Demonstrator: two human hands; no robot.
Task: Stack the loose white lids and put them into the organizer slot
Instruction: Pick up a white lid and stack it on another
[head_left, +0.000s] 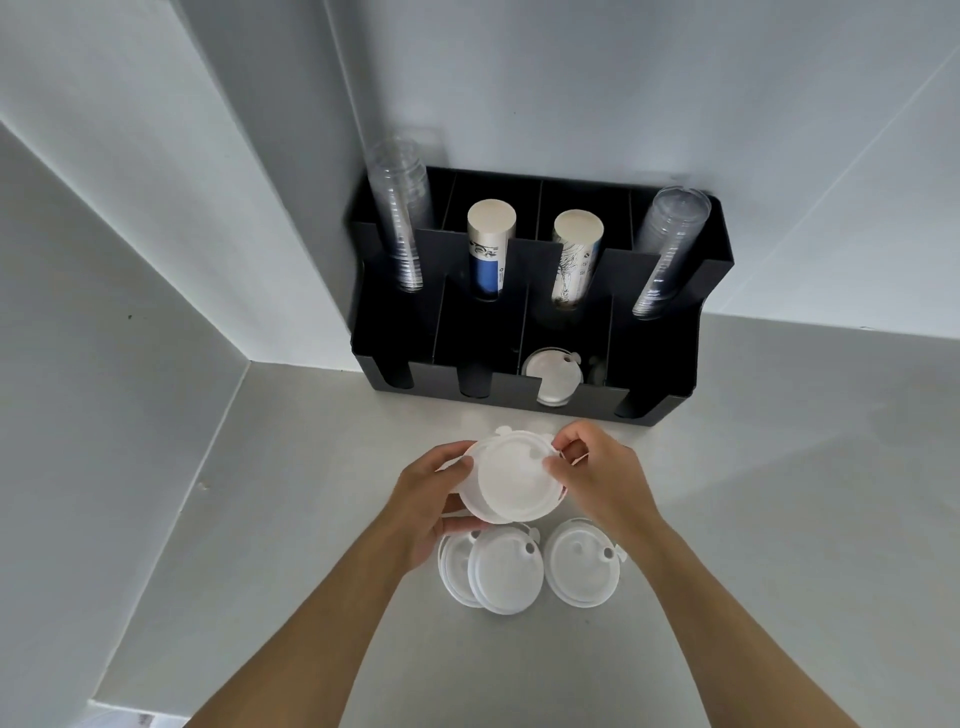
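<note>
Both hands hold a small stack of white lids (511, 480) above the counter, just in front of the black organizer (660, 364). My left hand (436, 493) cups the stack from the left and beneath. My right hand (597, 467) pinches the top lid's right rim with thumb and fingers. Loose white lids lie below the hands: two overlapping ones (498, 571) and a single one (584, 564) to their right. Some white lids (553, 376) stand in the organizer's third front slot.
The organizer's back row holds two stacks of clear cups (400, 218) (670, 249) and two stacks of paper cups (488, 249) (574, 254). White walls close in behind and on the left. The grey counter (779, 519) stretches to the right.
</note>
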